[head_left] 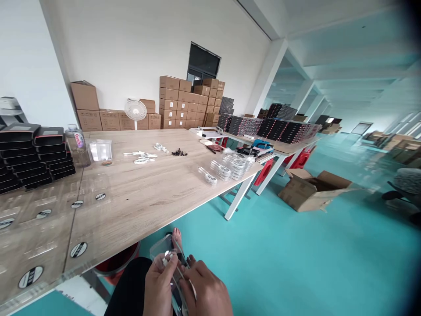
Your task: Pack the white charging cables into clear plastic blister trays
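At the bottom centre, over my lap, my left hand (158, 283) pinches the ends of a white charging cable (167, 259) between thumb and finger. My right hand (208, 287) is closed beside it, its fingers curled at a clear plastic package (158, 248) that sits between both hands. Part of the package and most of the cable are hidden by my fingers. On the table, coiled white cables (141, 156) lie loose near a small pile of dark pieces (179, 152). Several bagged cables (221, 170) lie at the table's right edge.
Clear plastic trays with round labels (79, 250) cover the table's left part. Behind them stand stacked black boxes (19, 153) and a large plastic bottle (78, 147). An open carton (312, 191) sits on the floor at right. A red bin (118, 263) is under the table.
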`<state>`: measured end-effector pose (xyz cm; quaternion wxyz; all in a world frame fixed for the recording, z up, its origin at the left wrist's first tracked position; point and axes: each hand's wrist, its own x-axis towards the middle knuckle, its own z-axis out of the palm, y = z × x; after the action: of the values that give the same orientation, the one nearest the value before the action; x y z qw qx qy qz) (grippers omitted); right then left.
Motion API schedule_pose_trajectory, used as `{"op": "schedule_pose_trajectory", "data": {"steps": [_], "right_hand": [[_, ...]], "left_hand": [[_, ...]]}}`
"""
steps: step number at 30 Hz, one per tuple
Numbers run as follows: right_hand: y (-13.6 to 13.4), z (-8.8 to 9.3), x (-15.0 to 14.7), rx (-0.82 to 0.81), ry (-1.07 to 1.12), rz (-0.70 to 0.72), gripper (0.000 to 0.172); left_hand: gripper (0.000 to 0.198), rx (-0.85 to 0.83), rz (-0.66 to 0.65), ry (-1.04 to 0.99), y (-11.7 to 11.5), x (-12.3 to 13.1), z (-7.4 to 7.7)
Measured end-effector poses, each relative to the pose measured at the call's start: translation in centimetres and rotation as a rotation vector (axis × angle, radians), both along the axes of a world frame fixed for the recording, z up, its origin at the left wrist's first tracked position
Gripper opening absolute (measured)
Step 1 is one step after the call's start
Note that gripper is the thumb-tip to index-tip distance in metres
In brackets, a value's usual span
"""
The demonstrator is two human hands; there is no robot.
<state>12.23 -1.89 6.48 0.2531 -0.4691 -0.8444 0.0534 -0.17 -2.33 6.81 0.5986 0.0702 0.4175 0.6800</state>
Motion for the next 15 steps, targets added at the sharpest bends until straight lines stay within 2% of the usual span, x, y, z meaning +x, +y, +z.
{"op": "schedule_pose_trajectory", "data": {"steps": [1, 5, 8, 10, 12, 14, 15], "right_hand": [[-0.2, -0.5, 0.1, -0.007, 0.03, -0.001, 0.013], [-0.9, -2.4, 0.8, 0.087, 0.117, 0.075, 0.032], [-1.1, -3.4, 1.6, 0.205, 0.162, 0.057, 0.038], [-1.0, -4.0, 2.2, 0.205, 0.224, 0.025, 0.037], [-0.8, -4.8, 2.6, 0.105, 0.332, 0.038, 0.034], [-0.7, -5.6, 2.9, -0.101, 0.518, 0.077, 0.036], [-0.8, -6.0, 2.9, -0.226, 0.646, 0.093, 0.043]], "left_hand": [[0.039, -0.013, 0.004, -0.017, 0.1, -0.4, 0.0], [0.042, -0.075, 0.066, -0.056, 0.5, -1.5, 0.4], [0.042, -0.092, 0.032, -0.075, 0.6, -1.5, 1.3], [0.04, -0.077, -0.019, -0.084, 0.5, -1.3, 2.1], [0.037, -0.053, -0.063, -0.095, 0.4, -1.1, 2.7], [0.034, -0.026, -0.079, -0.099, 0.3, -1.0, 3.0], [0.032, -0.015, -0.081, -0.1, 0.2, -1.1, 3.0]]}}
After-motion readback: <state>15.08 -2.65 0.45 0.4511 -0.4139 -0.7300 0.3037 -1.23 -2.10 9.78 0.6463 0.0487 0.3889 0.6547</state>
